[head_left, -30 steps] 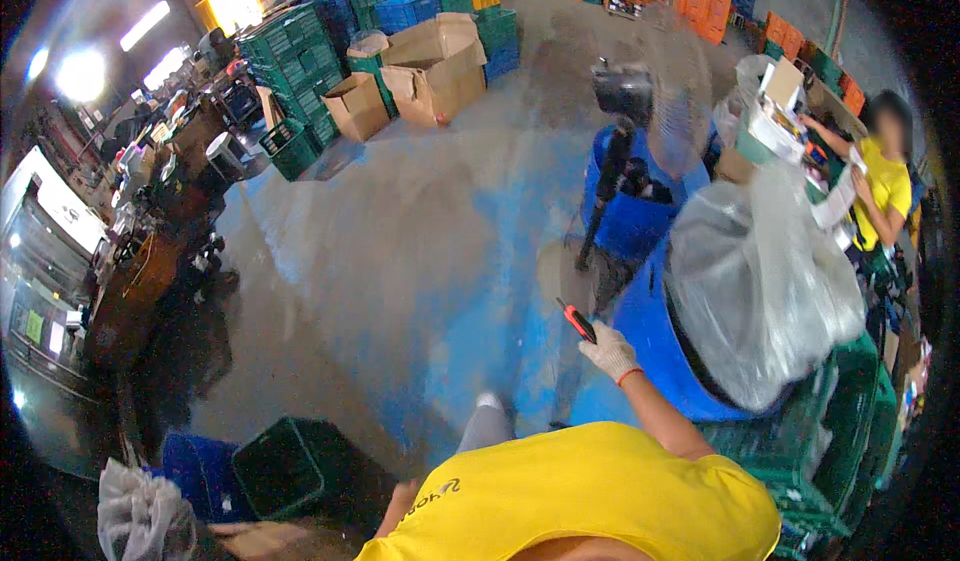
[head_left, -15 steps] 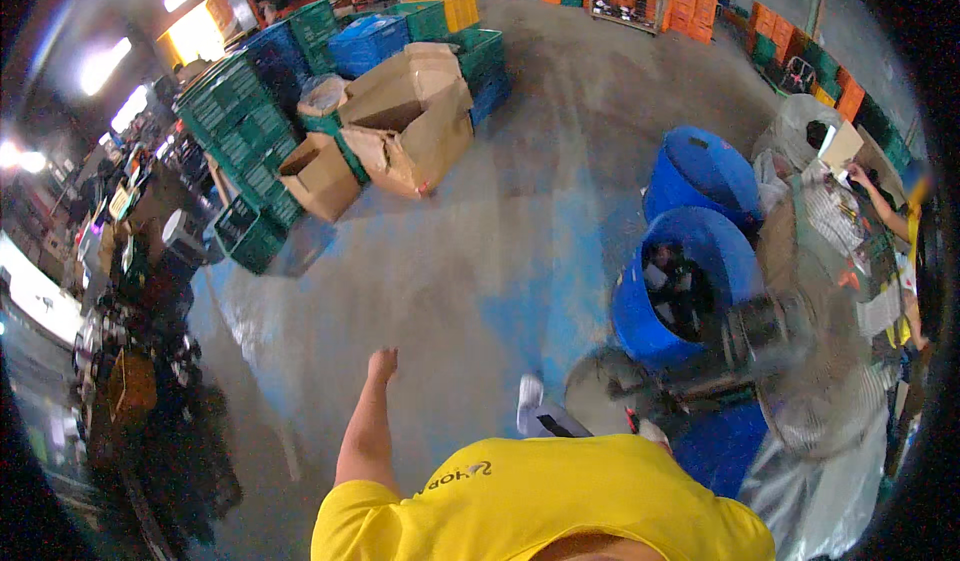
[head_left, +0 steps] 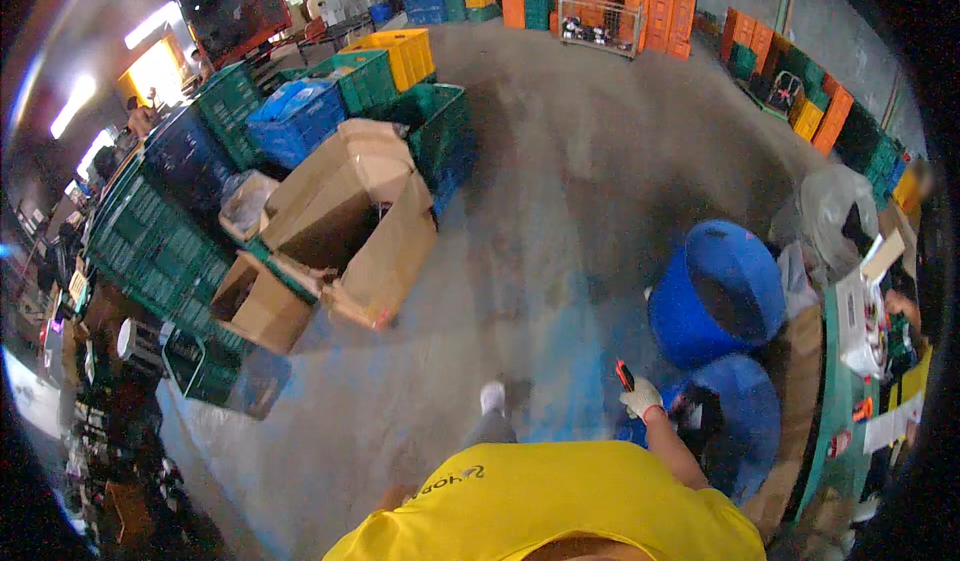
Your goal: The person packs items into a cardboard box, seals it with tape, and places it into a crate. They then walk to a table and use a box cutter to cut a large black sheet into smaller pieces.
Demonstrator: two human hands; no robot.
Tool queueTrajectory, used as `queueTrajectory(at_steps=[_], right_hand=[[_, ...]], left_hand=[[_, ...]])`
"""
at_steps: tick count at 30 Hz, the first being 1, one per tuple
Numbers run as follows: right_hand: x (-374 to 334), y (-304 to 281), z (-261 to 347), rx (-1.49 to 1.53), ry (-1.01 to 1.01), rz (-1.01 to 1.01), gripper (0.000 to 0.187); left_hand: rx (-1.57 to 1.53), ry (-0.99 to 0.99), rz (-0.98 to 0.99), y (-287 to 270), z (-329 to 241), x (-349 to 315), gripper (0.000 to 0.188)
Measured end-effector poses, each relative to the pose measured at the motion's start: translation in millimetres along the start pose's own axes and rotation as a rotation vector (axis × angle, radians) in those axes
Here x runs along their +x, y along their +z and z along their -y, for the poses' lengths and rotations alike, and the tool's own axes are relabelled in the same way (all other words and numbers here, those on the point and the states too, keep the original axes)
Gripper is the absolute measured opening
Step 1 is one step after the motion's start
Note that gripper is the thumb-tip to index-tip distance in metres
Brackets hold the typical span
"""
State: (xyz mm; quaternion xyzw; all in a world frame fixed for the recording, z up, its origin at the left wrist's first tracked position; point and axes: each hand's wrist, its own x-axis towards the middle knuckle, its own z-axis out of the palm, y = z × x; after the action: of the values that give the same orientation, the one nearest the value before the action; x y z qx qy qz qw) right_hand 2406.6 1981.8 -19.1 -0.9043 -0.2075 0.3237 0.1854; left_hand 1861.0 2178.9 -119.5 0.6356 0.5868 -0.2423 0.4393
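Note:
My right hand (head_left: 642,398), in a pale glove with a red cuff, is out ahead at the right. It is closed around a small red-and-black hand tool (head_left: 626,374), whose exact kind I cannot make out. Beside and behind that hand stands a blue round tub (head_left: 745,411) with dark items in it. A second blue tub (head_left: 715,286) stands just beyond. Of my left hand (head_left: 397,496) only a blurred bit of skin shows past the yellow shirt; its fingers are hidden.
Opened cardboard boxes (head_left: 400,261) and stacked green crates (head_left: 150,236) stand on the left. A green-edged worktable (head_left: 825,391) runs along the right, with other people at its far side. Orange crates (head_left: 665,16) and a wire cage cart (head_left: 600,29) line the back.
I have walked forward; the boxes and tubs are nearer. My right hand has come into clear view with the tool. My left arm has swung back, mostly out of sight.

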Motion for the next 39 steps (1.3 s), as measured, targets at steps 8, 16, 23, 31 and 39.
queueTrajectory(at_steps=[8,16,23,31,39], right_hand=[[226,-45,178,-0.210,0.036,0.063,0.036],[413,-96,228,-0.194,0.372,0.158,0.036],[686,-183,344,-0.177,0.415,0.100,0.036],[1089,-301,690,-0.062,-0.066,-0.189,0.028],[1275,-324,881,-0.252,-0.013,-0.012,0.033]], left_hand=[[0.196,0.114,-0.104,-271,-238,220,0.037],[-0.079,0.672,-0.512,-566,-685,423,0.038],[-0.104,0.745,-0.170,-640,-819,553,0.039],[-0.016,0.363,-0.012,-778,-939,682,0.048],[-0.254,0.659,-0.343,-1061,-1254,840,0.039]])
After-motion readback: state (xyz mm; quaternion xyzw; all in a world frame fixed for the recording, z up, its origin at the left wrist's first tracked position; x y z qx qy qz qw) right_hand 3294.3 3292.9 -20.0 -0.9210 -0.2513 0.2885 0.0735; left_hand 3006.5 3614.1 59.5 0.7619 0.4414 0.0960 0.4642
